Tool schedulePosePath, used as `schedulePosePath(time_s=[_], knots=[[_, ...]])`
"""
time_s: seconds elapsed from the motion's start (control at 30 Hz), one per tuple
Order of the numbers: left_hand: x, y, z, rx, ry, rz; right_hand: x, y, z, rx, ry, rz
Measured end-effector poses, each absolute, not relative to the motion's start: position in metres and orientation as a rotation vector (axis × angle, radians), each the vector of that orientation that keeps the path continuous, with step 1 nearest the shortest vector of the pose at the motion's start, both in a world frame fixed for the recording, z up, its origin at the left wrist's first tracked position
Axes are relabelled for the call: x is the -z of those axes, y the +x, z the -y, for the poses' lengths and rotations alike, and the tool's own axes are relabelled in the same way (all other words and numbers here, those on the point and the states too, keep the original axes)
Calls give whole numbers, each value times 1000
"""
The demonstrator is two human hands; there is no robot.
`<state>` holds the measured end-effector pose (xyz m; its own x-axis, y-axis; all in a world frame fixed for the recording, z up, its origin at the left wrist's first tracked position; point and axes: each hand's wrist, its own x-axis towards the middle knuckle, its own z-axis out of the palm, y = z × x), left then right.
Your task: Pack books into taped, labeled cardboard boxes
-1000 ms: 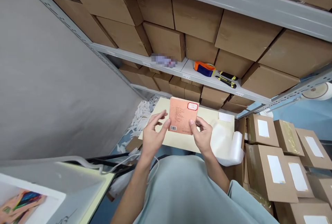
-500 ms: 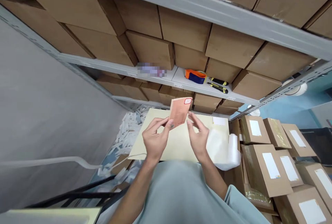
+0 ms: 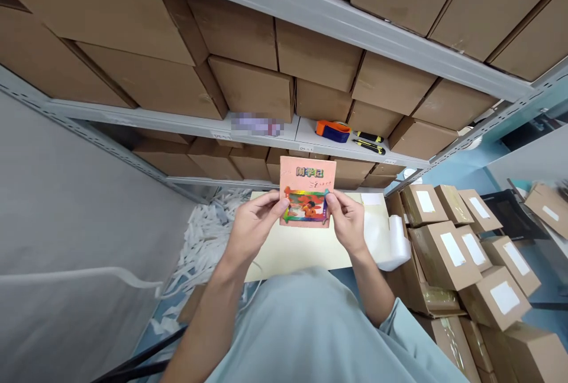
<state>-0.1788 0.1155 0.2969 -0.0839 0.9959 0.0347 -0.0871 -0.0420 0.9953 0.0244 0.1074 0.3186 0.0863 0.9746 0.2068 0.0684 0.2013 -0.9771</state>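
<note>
Between my two hands is a thin pink book, its illustrated cover facing me and its title at the top. My left hand pinches the lower left edge, thumb on the cover. At the lower right edge my right hand grips it the same way, with the other fingers behind and partly hidden. The book is held upright above a pale cream tabletop. A roll of clear wrap lies on the tabletop's right side, with a white slip of paper behind it.
A metal shelf full of cardboard boxes stands ahead. On it lie an orange and blue tape dispenser and box cutters. Labelled boxes are stacked at right. White paper strips heap at left beside a grey wall.
The book has turned from its plain side with a red-framed stamp to the illustrated cover. My right hand, apart from it before, now grips its right edge. The view has shifted slightly.
</note>
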Motion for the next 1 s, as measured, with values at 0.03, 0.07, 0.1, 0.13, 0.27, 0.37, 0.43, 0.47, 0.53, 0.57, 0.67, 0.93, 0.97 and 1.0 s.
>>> schedulePosePath(time_s=[0.03, 0.07, 0.1, 0.13, 0.27, 0.37, 0.43, 0.47, 0.53, 0.57, 0.67, 0.93, 0.97, 1.0], knots=[[-299, -184, -114, -1319, 1092, -1146, -323, 20, -106, -958, -1136, 1283], [-300, -189, -112, -1324, 1060, -1126, -326, 16, -106, -951, -1134, 1291], [-301, -192, -110, -1338, 1036, -1116, -329, 12, -105, -946, -1133, 1298], [-302, -195, -108, -1351, 1017, -1109, -331, 9, -105, -947, -1131, 1307], [-306, -206, -102, -1368, 977, -1109, -333, -2, -106, -958, -1134, 1336], [-310, -213, -101, -1374, 955, -1088, -332, -8, -106, -954, -1142, 1347], [-314, -216, -101, -1391, 944, -1074, -333, -12, -106, -955, -1144, 1349], [-315, -217, -101, -1401, 942, -1067, -333, -13, -106, -957, -1144, 1350], [-318, -217, -100, -1417, 934, -1050, -334, -16, -107, -960, -1142, 1352], [-320, -216, -101, -1423, 925, -1044, -335, -17, -108, -962, -1142, 1356], [-324, -212, -103, -1440, 887, -1045, -338, -15, -113, -966, -1137, 1382], [-323, -193, -111, -1479, 861, -968, -343, 6, -121, -987, -1126, 1429], [-321, -190, -111, -1483, 854, -962, -342, 9, -122, -987, -1122, 1430], [-319, -186, -111, -1489, 844, -957, -341, 12, -123, -986, -1112, 1429]])
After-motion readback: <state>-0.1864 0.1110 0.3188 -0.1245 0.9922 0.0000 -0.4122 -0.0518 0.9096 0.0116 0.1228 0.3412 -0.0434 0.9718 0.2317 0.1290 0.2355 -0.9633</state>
